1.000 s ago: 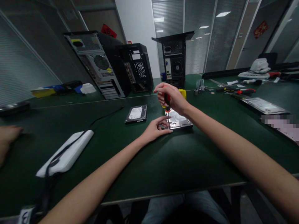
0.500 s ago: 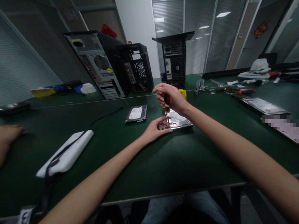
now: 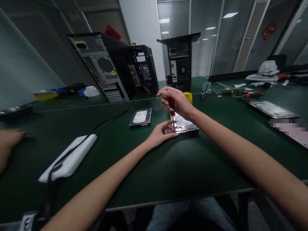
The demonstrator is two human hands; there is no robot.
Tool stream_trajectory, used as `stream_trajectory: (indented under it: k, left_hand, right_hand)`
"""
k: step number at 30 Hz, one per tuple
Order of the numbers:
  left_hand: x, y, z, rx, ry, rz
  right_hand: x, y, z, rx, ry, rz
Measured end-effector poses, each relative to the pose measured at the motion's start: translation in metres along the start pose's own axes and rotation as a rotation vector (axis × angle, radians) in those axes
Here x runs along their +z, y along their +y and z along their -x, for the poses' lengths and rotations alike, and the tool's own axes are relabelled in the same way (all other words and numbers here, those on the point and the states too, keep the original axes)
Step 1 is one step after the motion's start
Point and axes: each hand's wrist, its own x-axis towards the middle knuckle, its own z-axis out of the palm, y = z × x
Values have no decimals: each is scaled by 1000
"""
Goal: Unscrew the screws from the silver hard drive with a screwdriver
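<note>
A silver hard drive (image 3: 186,127) lies flat on the green table in front of me. My left hand (image 3: 160,134) rests at its left side, with thumb and fingers curled against the edge and near corner. Above the drive, my right hand (image 3: 178,102) is wrapped round the red and black handle of a screwdriver (image 3: 172,113). The screwdriver stands upright, its shaft reaching down to the drive's left part; the tip is hard to make out. Another hard drive (image 3: 141,117) lies label up to the left, touched by neither hand.
Computer cases (image 3: 106,64) stand along the back. A yellow object (image 3: 188,97) sits behind my right hand. At left are a white power bank-like block (image 3: 68,158) with a black cable and another person's hand (image 3: 11,141). Pliers (image 3: 253,95) and more drives (image 3: 273,109) lie right.
Both hands, the screwdriver and the drive hold nearly the same pose. The whole view has shifted very slightly.
</note>
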Motion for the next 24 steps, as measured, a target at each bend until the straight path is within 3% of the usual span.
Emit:
stream_trajectory:
  k: [24]
  left_hand:
    - [-1,1,0,-5,-1,-12]
  right_hand:
    - [4,14,-2,-116,-20,43]
